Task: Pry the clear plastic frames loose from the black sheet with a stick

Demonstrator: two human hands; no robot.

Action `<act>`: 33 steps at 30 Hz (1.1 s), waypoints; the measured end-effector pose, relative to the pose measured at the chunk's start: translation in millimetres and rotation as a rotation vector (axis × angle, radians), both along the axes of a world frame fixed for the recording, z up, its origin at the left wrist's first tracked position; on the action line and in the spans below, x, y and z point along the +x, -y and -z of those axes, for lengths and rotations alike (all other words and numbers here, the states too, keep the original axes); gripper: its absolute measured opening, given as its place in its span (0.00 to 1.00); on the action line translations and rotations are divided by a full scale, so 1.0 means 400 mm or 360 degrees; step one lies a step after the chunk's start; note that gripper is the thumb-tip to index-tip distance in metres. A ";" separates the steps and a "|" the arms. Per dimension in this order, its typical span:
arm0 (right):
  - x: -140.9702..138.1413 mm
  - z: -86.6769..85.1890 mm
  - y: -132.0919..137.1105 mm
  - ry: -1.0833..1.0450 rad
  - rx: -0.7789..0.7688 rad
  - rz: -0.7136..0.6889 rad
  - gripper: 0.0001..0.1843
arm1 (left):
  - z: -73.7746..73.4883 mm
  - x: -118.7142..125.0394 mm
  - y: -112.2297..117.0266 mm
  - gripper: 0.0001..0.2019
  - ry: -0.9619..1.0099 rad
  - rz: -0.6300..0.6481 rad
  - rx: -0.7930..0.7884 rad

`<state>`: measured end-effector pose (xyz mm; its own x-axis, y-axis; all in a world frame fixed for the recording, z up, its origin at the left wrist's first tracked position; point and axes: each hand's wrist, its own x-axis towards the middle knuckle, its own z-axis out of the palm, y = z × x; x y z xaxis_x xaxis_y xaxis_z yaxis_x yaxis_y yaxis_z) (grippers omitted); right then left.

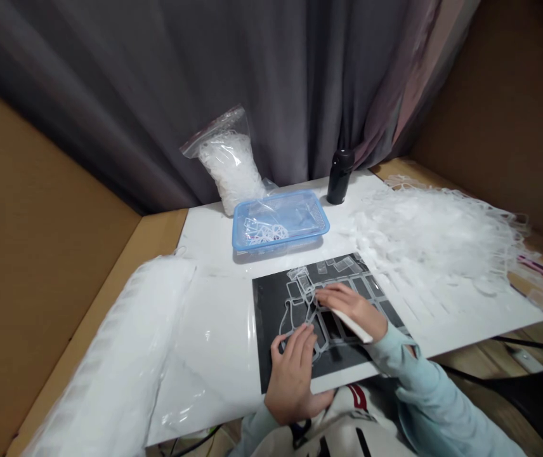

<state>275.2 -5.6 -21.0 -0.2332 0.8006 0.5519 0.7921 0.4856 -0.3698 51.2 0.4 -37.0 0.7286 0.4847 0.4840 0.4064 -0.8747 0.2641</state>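
On the white table lies a black mat (266, 336) with thin translucent rectangular frames (347, 287), some joined in rows and some loose. My left hand (295, 371) rests on the mat's near part, fingers stretched out over a pale thin frame strip. My right hand (354, 308) is bent over the middle of the mat with its fingertips at the frames. A slim white stick-like tool (353, 325) is tucked in it, sticking out toward the wrist; its exact kind does not show.
Behind the mat stands a blue basket (323, 223) with white pieces inside. A filled zip bag (231, 168) leans at the curtain, near a black bottle (340, 178). Right is a heap of translucent strips (443, 235) and a pink tool (538, 266); left, a plastic-wrapped bundle (124, 349).
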 end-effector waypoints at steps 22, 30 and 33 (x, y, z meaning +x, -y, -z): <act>0.050 -0.067 0.018 -0.0560 -0.0189 0.0254 0.13 | -0.038 0.003 0.003 0.29 -0.0142 0.0017 0.0115; 0.017 -0.041 0.052 -0.0698 -0.0552 0.0013 0.15 | -0.045 0.030 -0.011 0.42 -0.0348 0.0140 0.0040; 0.015 -0.032 0.055 -0.0712 -0.0570 -0.0045 0.15 | -0.042 0.035 -0.012 0.41 -0.0311 0.0137 0.0023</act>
